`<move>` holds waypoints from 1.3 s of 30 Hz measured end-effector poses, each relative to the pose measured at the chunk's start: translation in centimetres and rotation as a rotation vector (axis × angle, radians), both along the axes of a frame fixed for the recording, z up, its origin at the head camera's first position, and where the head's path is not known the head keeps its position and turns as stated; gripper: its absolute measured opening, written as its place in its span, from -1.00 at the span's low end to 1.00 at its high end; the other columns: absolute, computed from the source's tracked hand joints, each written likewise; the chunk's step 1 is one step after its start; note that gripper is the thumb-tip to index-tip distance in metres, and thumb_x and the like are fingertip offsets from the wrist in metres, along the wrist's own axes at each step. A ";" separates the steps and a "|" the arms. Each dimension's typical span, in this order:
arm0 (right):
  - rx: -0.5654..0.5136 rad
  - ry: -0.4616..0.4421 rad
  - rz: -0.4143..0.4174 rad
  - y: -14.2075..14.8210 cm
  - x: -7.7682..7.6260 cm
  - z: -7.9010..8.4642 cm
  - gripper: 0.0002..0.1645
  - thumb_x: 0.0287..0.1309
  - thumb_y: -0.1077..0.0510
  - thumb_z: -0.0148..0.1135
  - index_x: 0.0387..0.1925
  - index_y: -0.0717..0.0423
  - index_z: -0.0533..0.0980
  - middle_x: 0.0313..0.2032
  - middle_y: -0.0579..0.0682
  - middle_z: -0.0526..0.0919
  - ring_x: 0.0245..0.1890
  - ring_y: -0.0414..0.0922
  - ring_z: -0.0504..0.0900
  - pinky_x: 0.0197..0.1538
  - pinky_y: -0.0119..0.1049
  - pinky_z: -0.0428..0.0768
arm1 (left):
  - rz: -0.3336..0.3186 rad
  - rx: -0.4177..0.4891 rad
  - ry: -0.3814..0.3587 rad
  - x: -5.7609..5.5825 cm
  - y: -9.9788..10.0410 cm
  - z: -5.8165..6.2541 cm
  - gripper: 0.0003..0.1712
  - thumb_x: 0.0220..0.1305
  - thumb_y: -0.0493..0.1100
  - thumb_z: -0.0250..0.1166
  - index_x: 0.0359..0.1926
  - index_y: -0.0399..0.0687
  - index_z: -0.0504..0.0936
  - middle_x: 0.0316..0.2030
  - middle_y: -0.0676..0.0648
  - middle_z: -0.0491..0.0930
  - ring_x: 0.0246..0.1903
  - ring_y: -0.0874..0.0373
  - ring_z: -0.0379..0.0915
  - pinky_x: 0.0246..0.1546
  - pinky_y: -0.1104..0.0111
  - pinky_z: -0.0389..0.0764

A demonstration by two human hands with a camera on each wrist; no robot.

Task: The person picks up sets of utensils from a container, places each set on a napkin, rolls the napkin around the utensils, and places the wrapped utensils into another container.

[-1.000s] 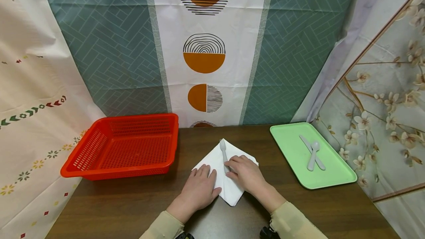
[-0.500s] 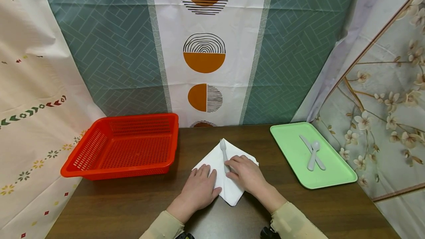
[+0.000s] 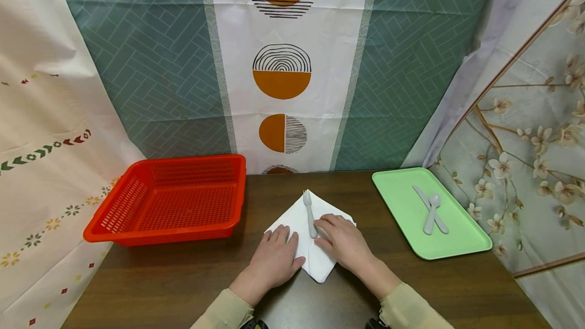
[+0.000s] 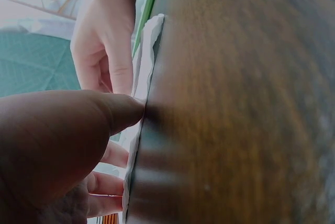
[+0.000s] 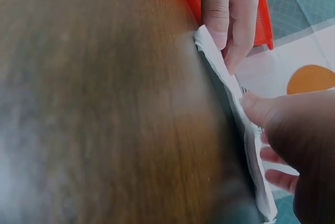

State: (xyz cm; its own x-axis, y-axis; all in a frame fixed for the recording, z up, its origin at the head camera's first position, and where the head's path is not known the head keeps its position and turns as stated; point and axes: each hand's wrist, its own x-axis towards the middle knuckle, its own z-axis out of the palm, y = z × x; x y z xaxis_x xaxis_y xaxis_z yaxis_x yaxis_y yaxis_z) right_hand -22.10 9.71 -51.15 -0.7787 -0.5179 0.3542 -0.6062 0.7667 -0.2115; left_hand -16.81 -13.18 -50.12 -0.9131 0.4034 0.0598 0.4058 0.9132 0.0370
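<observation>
A folded white napkin point(image 3: 292, 218) lies on the brown table, one corner toward the back. On it rests a light grey fork point(image 3: 310, 216), tines pointing away and its whole handle showing. My left hand point(image 3: 275, 259) lies spread over the napkin's left part, its thumb point(image 4: 128, 111) at the near edge in the left wrist view. Just right of the fork's handle end, my right hand point(image 3: 346, 243) rests on the napkin's right part with loosely bent fingers and nothing in its grasp. From the right wrist view the napkin point(image 5: 238, 106) appears edge-on, as a thin layered stack.
At the back left stands a red plastic basket point(image 3: 164, 238). A green tray point(image 3: 402, 202) at the right carries a grey knife point(image 3: 420, 195) and a grey spoon point(image 3: 431, 213), which cross. Patterned cloths hang behind and along both sides of the table point(image 3: 183, 278).
My right hand has let go of the fork and shifted slightly right, uncovering the handle's end. The left hand, napkin and fork keep their places.
</observation>
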 end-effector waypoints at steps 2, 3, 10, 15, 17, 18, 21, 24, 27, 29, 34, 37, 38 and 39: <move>-0.003 0.015 -0.012 0.3 0.1 0.2 -0.44 0.32 0.03 0.62 0.28 0.07 0.69 0.21 0.04 0.72 0.24 0.10 0.67 0.29 0.17 0.64 | 0.000 0.004 -0.002 0.0 0.0 0.0 -0.26 0.52 0.25 0.35 0.46 -0.16 0.59 0.44 -0.31 0.52 0.46 -0.25 0.42 0.46 -0.20 0.42; -0.004 0.027 -0.018 0.5 0.2 0.3 -0.43 0.32 0.02 0.61 0.28 0.09 0.69 0.23 0.06 0.71 0.27 0.12 0.66 0.32 0.18 0.62 | 0.000 0.005 -0.002 0.0 0.0 0.1 -0.26 0.52 0.25 0.35 0.46 -0.16 0.59 0.43 -0.31 0.52 0.46 -0.25 0.42 0.46 -0.20 0.42; 0.025 0.103 -0.054 1.6 0.3 0.6 -0.34 0.34 0.00 0.59 0.35 0.18 0.63 0.30 0.18 0.69 0.37 0.19 0.61 0.48 0.17 0.48 | -0.005 0.003 0.014 0.2 0.0 0.2 -0.27 0.51 0.24 0.36 0.43 -0.16 0.61 0.41 -0.31 0.54 0.44 -0.25 0.44 0.45 -0.19 0.44; 0.041 0.080 -0.096 2.3 0.4 0.7 -0.31 0.39 -0.04 0.54 0.40 0.20 0.60 0.37 0.22 0.65 0.44 0.22 0.55 0.53 0.23 0.40 | -0.004 0.011 0.015 0.2 0.0 0.3 -0.28 0.51 0.23 0.37 0.43 -0.17 0.61 0.40 -0.31 0.54 0.44 -0.26 0.44 0.44 -0.19 0.44; 0.039 0.074 -0.112 2.6 0.3 0.7 -0.30 0.41 -0.06 0.53 0.41 0.21 0.59 0.39 0.23 0.63 0.46 0.23 0.52 0.54 0.26 0.38 | -0.005 0.015 0.022 0.3 0.0 0.3 -0.28 0.50 0.22 0.38 0.42 -0.18 0.62 0.39 -0.31 0.55 0.43 -0.26 0.45 0.43 -0.19 0.45; 0.038 0.076 -0.120 2.8 0.3 0.8 -0.29 0.41 -0.07 0.52 0.42 0.21 0.59 0.40 0.23 0.62 0.47 0.24 0.51 0.54 0.27 0.37 | -0.006 0.017 0.027 0.3 0.0 0.4 -0.29 0.50 0.21 0.38 0.41 -0.19 0.62 0.38 -0.31 0.55 0.42 -0.26 0.45 0.43 -0.19 0.46; 0.037 0.083 -0.150 3.6 0.1 1.0 -0.27 0.42 -0.09 0.51 0.43 0.22 0.58 0.40 0.24 0.62 0.49 0.25 0.49 0.54 0.28 0.36 | -0.008 0.023 0.036 0.4 0.0 0.4 -0.29 0.49 0.20 0.39 0.40 -0.20 0.63 0.37 -0.32 0.55 0.41 -0.26 0.46 0.42 -0.18 0.46; 0.039 0.081 -0.189 4.5 0.0 1.3 -0.25 0.43 -0.11 0.50 0.45 0.22 0.56 0.41 0.25 0.61 0.50 0.27 0.48 0.54 0.29 0.35 | -0.008 0.028 0.032 0.4 0.0 0.5 -0.30 0.49 0.19 0.39 0.40 -0.21 0.63 0.38 -0.32 0.55 0.42 -0.26 0.45 0.42 -0.19 0.45; 0.042 0.074 -0.225 5.7 0.0 1.6 -0.22 0.44 -0.12 0.48 0.48 0.24 0.54 0.43 0.28 0.59 0.51 0.30 0.46 0.55 0.31 0.32 | -0.009 0.028 0.031 0.4 0.0 0.6 -0.30 0.49 0.18 0.39 0.39 -0.21 0.63 0.38 -0.32 0.55 0.42 -0.26 0.45 0.43 -0.19 0.45; 0.042 0.078 -0.243 6.4 -0.1 1.9 -0.21 0.45 -0.11 0.47 0.48 0.26 0.53 0.43 0.30 0.57 0.51 0.32 0.45 0.55 0.32 0.32 | -0.010 0.028 0.031 0.5 0.0 0.6 -0.31 0.49 0.18 0.40 0.39 -0.20 0.63 0.38 -0.32 0.55 0.42 -0.26 0.45 0.42 -0.19 0.45; 0.044 0.084 -0.271 8.4 -0.1 2.6 -0.22 0.50 -0.09 0.42 0.50 0.31 0.49 0.46 0.34 0.53 0.53 0.34 0.41 0.54 0.35 0.31 | -0.008 0.027 0.025 0.4 0.0 0.6 -0.30 0.49 0.19 0.39 0.40 -0.20 0.62 0.38 -0.32 0.54 0.42 -0.26 0.44 0.43 -0.19 0.45; 0.051 0.076 -0.292 9.4 0.0 2.8 -0.22 0.52 -0.09 0.39 0.51 0.32 0.47 0.48 0.35 0.51 0.53 0.35 0.40 0.53 0.36 0.29 | -0.006 0.026 0.020 0.4 0.0 0.6 -0.30 0.49 0.19 0.39 0.41 -0.20 0.62 0.39 -0.32 0.54 0.42 -0.26 0.44 0.44 -0.19 0.44; 0.050 0.075 -0.299 9.7 0.0 2.9 -0.21 0.53 -0.09 0.39 0.52 0.32 0.47 0.48 0.35 0.51 0.53 0.35 0.40 0.53 0.37 0.29 | -0.005 0.026 0.018 0.4 0.0 0.5 -0.29 0.50 0.19 0.38 0.41 -0.20 0.62 0.39 -0.32 0.54 0.43 -0.26 0.44 0.44 -0.19 0.44; 0.049 0.076 -0.304 10.0 0.0 2.9 -0.21 0.53 -0.09 0.38 0.52 0.32 0.46 0.48 0.36 0.50 0.53 0.36 0.40 0.53 0.37 0.29 | -0.005 0.026 0.015 0.3 0.0 0.5 -0.29 0.50 0.20 0.38 0.41 -0.19 0.62 0.39 -0.31 0.54 0.43 -0.25 0.43 0.44 -0.19 0.44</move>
State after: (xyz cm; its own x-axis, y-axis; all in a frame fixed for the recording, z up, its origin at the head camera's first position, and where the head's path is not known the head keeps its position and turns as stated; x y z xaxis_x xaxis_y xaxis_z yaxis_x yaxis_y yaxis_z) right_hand -22.10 19.72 -48.27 -0.8727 -0.2838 0.3974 -0.3606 0.9233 -0.1324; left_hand -16.49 -13.19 -49.67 -0.9099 0.4061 0.0843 0.4111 0.9100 0.0541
